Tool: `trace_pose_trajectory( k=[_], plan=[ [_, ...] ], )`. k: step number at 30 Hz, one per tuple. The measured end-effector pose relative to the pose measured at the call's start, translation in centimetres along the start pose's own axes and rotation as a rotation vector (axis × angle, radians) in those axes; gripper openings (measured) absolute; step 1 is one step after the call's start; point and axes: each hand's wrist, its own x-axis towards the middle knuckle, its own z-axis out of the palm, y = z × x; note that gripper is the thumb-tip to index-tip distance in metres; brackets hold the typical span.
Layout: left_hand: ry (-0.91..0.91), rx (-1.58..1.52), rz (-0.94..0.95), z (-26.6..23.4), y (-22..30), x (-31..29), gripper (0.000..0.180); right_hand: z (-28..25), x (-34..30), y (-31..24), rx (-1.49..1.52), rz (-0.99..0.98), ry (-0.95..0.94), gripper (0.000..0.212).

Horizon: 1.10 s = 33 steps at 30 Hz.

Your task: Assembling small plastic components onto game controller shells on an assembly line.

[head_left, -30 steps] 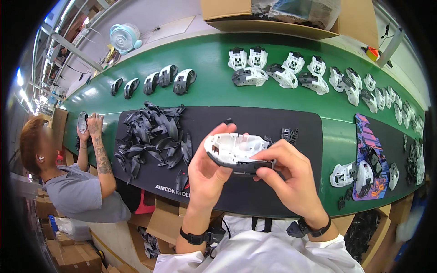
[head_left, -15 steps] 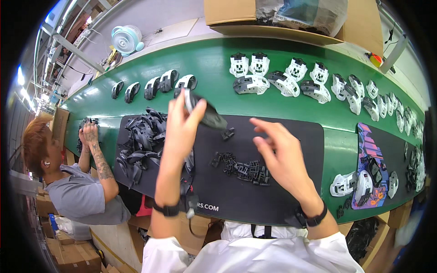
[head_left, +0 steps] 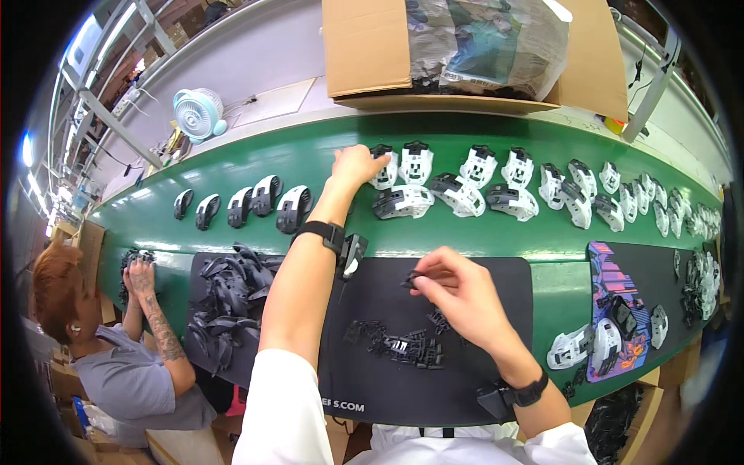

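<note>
My left hand (head_left: 356, 165) reaches to the back of the bench, its fingers curled on the edge of a white mouse shell (head_left: 384, 172) with a black end. That hand partly hides the shell. Over the dark mat, my right hand (head_left: 463, 293) pinches a small black plastic part (head_left: 411, 279) between thumb and fingers. Below it lies a loose heap of small black plastic parts (head_left: 403, 346). More white mouse shells (head_left: 417, 164) stand in rows to the right of my left hand. Left of my forearm is a row of black-and-white mouse shells (head_left: 293, 211).
A pile of dark curved shell pieces (head_left: 232, 298) covers the mat's left part. An open cardboard box (head_left: 364, 54) with plastic bags stands behind the bench, a small fan (head_left: 198, 115) to its left. At right is a patterned mat (head_left: 620, 263). A co-worker (head_left: 132, 372) works at left.
My left hand has let go of the dark mouse shell and moved forward to a white one. My right hand has moved from apart fingers to a pinch on a small black part.
</note>
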Motion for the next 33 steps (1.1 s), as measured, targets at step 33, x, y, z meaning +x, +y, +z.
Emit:
trace_pose_trajectory(
  k=[33],
  plan=[
    [0.082, -1.175, 0.17, -6.8, 11.4, -36.4, 0.052, 0.9, -11.4, -3.3, -0.413, -0.25, 0.311, 0.018]
  ],
)
